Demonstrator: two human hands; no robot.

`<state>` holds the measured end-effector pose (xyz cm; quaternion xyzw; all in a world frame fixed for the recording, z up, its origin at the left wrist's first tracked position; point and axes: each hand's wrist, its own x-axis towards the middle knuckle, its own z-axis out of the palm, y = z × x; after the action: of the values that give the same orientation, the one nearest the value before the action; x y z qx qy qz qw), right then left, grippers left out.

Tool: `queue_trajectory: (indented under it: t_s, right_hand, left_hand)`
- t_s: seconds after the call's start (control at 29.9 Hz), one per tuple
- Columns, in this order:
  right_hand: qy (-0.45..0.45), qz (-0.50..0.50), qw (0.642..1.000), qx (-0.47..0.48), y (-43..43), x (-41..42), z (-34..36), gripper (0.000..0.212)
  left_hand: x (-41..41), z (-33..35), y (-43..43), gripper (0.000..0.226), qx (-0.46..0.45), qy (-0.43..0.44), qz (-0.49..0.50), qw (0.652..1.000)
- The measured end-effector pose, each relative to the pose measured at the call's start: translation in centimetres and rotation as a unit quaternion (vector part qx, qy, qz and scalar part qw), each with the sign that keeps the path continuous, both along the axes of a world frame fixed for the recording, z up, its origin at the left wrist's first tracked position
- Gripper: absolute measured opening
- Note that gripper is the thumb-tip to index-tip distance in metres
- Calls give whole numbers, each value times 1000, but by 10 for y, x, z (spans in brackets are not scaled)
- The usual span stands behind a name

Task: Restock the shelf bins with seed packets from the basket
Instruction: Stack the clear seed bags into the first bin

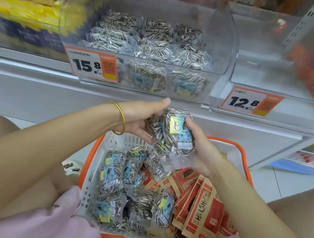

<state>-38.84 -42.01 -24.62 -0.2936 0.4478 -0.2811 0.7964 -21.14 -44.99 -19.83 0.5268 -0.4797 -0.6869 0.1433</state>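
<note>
Clasping seed packets (pixel 176 134), two hands (pixel 139 120) (pixel 199 153)

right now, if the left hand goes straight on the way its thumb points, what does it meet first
Most likely the lower front wall of the clear plastic shelf bin, directly above the left hand and its thumb. Depth is unclear, so the gap cannot be judged.

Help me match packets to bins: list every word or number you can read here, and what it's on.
"15.8": left price tag, on the front of the left bin.
"12.8": right price tag, on the front of the right bin.
Too small or blurred: the tags' small print, blue labels on the held seed packets, print on the red packets in the basket, the yellow bags.
</note>
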Motion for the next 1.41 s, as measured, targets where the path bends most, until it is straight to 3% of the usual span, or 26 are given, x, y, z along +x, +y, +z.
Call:
queue_trajectory:
  t_s: [0.23,0.4,0.54,0.6,0.64,0.7,0.74,0.87,0.9,1.0,1.04,1.07,1.14,1.2,1.41]
  right_hand:
    - [0,21,998,-59,3,14,39,61]
    - [-36,52,988,-139,-14,34,98,27]
    - [-61,46,981,-179,-52,56,148,26]
    - [-70,10,984,-164,-79,66,161,26]
    - [-58,-8,985,-160,-93,72,164,24]
    - [-13,-47,984,-173,-123,84,163,18]
    - [7,-75,980,-184,-141,91,158,26]
    - [48,-135,959,-243,-201,128,145,85]
    - [58,-131,958,-248,-211,135,143,86]
    - [90,-117,950,-276,-240,155,139,46]
    - [90,-117,947,-285,-248,161,138,45]
    - [88,-121,943,-296,-258,166,135,58]
    - [109,-116,933,-323,-268,176,132,105]
    - [138,-102,919,-354,-279,184,123,128]
    - [184,-91,880,-428,-296,186,115,108]
  left_hand:
    - [13,36,3,43,-59,-8,-11,998]
    - [39,83,-4,47,-141,4,6,990]
    - [63,110,-29,50,-248,9,145,958]
    - [82,107,-51,34,-388,-105,239,884]
    - [95,103,-63,28,-477,-228,247,812]
    - [117,95,-81,25,-554,-446,193,675]
    - [126,91,-89,27,-555,-502,163,643]
    - [133,71,-108,40,-544,-564,66,617]
    - [132,67,-110,41,-549,-578,48,602]
    - [133,61,-110,39,-565,-589,32,577]
    - [134,60,-110,38,-572,-587,32,572]
    - [135,59,-111,38,-574,-587,32,570]
    - [138,55,-112,42,-581,-586,29,564]
    - [138,54,-112,54,-589,-586,32,556]
    - [136,54,-110,57,-584,-583,28,564]
